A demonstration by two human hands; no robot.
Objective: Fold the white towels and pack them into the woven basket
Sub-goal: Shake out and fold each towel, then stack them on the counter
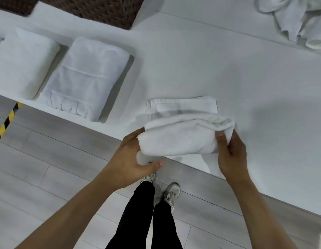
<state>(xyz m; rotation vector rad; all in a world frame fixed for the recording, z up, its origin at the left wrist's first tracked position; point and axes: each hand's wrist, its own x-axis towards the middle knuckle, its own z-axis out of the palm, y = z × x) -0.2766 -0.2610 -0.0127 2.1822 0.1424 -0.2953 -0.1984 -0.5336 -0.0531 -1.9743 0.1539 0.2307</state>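
Black-trousered legs (147, 212) and pale sneakers (171, 192) at the bottom, planted on grey plank flooring (48, 168) at the edge of a white table (228, 60). Two bare forearms reaching up from below. Left hand (133, 156) curled round the left end of a half-folded white towel (181, 135), thumb under the fold, fingers hidden behind the cloth. Right hand (229, 151) pinching the right end of the same towel, thumb on top, bunched cloth gathered above it. Near part of the towel lifted and rolled over at the table's front edge, far part lying flat on the tabletop behind it.

Further left on the table, two finished folded towels side by side: one (86, 76) with its stitched band facing up, another (25, 63) plainer and thicker just beyond it, a narrow gap between them. Dark brown woven basket (100, 9) behind them at the top edge, only its lower wall visible; contents not visible. Heap of unfolded white towels (299, 20) in the far right corner, well apart from the hands. Yellow-and-black floor tape (7, 121) at far left.
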